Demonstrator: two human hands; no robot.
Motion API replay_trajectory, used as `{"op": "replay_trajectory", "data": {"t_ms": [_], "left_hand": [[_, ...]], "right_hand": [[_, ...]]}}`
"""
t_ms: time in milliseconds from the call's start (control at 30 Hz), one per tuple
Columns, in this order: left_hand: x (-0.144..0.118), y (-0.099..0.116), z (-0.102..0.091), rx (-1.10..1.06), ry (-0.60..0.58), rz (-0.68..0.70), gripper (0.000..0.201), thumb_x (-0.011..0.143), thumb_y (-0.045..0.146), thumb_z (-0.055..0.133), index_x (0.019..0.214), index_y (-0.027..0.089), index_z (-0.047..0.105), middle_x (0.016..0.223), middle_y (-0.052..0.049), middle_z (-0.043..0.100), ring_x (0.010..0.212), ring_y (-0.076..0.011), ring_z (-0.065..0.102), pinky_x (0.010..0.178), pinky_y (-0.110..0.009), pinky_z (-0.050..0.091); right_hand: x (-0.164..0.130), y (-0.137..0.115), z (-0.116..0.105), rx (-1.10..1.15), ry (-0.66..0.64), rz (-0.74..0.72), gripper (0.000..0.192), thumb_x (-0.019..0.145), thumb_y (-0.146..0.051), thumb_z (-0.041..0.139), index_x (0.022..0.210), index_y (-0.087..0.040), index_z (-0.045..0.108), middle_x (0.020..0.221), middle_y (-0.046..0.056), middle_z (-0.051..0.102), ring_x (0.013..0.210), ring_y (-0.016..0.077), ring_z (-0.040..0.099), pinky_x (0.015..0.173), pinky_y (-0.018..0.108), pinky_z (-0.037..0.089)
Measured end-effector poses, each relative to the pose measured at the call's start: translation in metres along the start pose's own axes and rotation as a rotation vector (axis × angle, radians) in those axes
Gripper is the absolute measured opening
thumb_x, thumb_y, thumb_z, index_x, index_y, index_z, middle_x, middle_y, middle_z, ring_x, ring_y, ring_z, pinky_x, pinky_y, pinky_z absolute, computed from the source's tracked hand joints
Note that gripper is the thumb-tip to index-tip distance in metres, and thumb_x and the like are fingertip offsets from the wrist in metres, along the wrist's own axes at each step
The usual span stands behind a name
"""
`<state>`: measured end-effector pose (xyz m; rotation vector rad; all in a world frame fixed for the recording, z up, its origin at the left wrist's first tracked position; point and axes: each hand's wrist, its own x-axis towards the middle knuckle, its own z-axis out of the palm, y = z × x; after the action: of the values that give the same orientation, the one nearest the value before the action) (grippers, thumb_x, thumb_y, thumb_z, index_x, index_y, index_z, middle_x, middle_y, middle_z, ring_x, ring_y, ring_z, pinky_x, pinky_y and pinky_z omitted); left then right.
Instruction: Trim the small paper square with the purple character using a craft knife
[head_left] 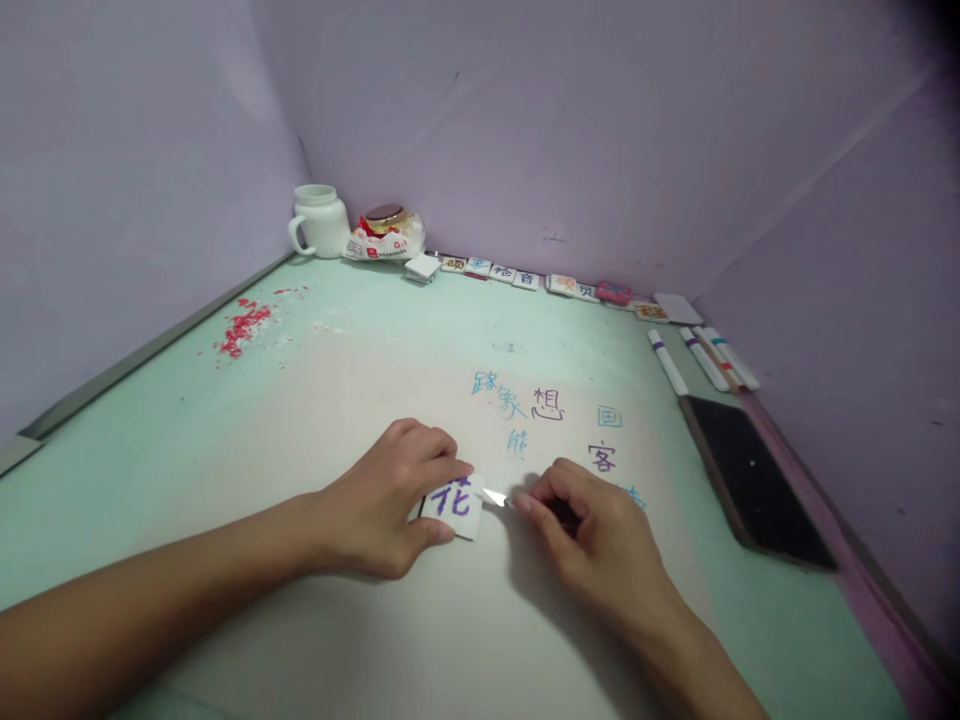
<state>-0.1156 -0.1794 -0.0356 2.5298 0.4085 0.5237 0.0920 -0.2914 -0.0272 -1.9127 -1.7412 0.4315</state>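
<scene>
Head view: the left hand [379, 500] pinches a small white tile [452, 505] flat on the table [315, 400], near the middle front. The right hand [589, 535] grips a thin blade [495, 497], its tip pointing left, touching the tile's right edge

Bare tabletop [360, 350] leftward; phone [757, 480], markers [705, 358] crowding right edge.

Left hand [390, 500] rests palm down, fingers curled; right hand [592, 535] fingers pinched together, forearms converging
</scene>
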Motion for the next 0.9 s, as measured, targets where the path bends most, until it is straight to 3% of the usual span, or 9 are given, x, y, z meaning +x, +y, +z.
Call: {"op": "replay_trajectory", "data": {"t_ms": [67, 167, 367, 433, 667, 900], "left_hand": [[0.000, 0.000, 0.001, 0.000, 0.002, 0.003, 0.040, 0.076, 0.024, 0.060, 0.115, 0.016, 0.060, 0.101, -0.010, 0.056, 0.093, -0.0261, 0.052, 0.091, -0.048, 0.039], [0.000, 0.000, 0.001, -0.002, -0.003, -0.004, 0.039, 0.077, 0.026, 0.061, 0.114, 0.016, 0.060, 0.100, -0.010, 0.055, 0.092, -0.0259, 0.052, 0.091, -0.047, 0.038], [0.001, -0.001, 0.001, 0.001, -0.012, -0.019, 0.038, 0.077, 0.029, 0.061, 0.113, 0.017, 0.060, 0.100, -0.010, 0.056, 0.091, -0.0256, 0.051, 0.092, -0.046, 0.037], [0.001, 0.000, 0.000, 0.004, -0.009, -0.017, 0.038, 0.076, 0.027, 0.062, 0.113, 0.017, 0.060, 0.100, -0.010, 0.056, 0.091, -0.0255, 0.051, 0.092, -0.047, 0.037], [0.003, 0.005, -0.004, -0.015, -0.045, -0.047, 0.037, 0.074, 0.024, 0.065, 0.110, 0.016, 0.062, 0.098, -0.009, 0.054, 0.093, -0.0258, 0.052, 0.092, -0.046, 0.038], [0.004, 0.006, -0.006, -0.018, -0.058, -0.050, 0.038, 0.073, 0.023, 0.065, 0.109, 0.012, 0.064, 0.097, -0.011, 0.055, 0.090, -0.0258, 0.053, 0.091, -0.048, 0.038]], "right_hand": [[-0.001, 0.001, 0.004, -0.056, 0.050, 0.001, 0.023, 0.088, -0.032, 0.050, 0.068, -0.021, 0.054, 0.068, -0.002, 0.057, 0.055, 0.0108, 0.047, 0.054, 0.025, 0.031], [-0.001, 0.003, 0.004, -0.103, 0.004, -0.046, 0.023, 0.088, -0.033, 0.049, 0.070, -0.021, 0.056, 0.069, -0.002, 0.056, 0.053, 0.0108, 0.047, 0.052, 0.026, 0.029], [0.001, 0.001, -0.011, -0.007, -0.283, -0.099, 0.020, 0.083, -0.030, 0.054, 0.065, -0.021, 0.055, 0.066, -0.002, 0.057, 0.057, 0.0121, 0.049, 0.053, 0.026, 0.030], [0.001, 0.000, -0.013, 0.014, -0.324, -0.114, 0.019, 0.082, -0.029, 0.055, 0.065, -0.021, 0.055, 0.067, -0.002, 0.058, 0.057, 0.0119, 0.049, 0.053, 0.026, 0.031], [0.000, 0.004, -0.003, -0.077, -0.053, -0.118, 0.024, 0.087, -0.032, 0.051, 0.066, -0.021, 0.055, 0.063, -0.003, 0.055, 0.051, 0.0104, 0.049, 0.049, 0.024, 0.033], [-0.005, -0.004, -0.002, -0.072, -0.156, -0.129, 0.024, 0.086, -0.030, 0.050, 0.065, -0.022, 0.055, 0.063, -0.002, 0.055, 0.052, 0.0115, 0.050, 0.049, 0.025, 0.032]]}}
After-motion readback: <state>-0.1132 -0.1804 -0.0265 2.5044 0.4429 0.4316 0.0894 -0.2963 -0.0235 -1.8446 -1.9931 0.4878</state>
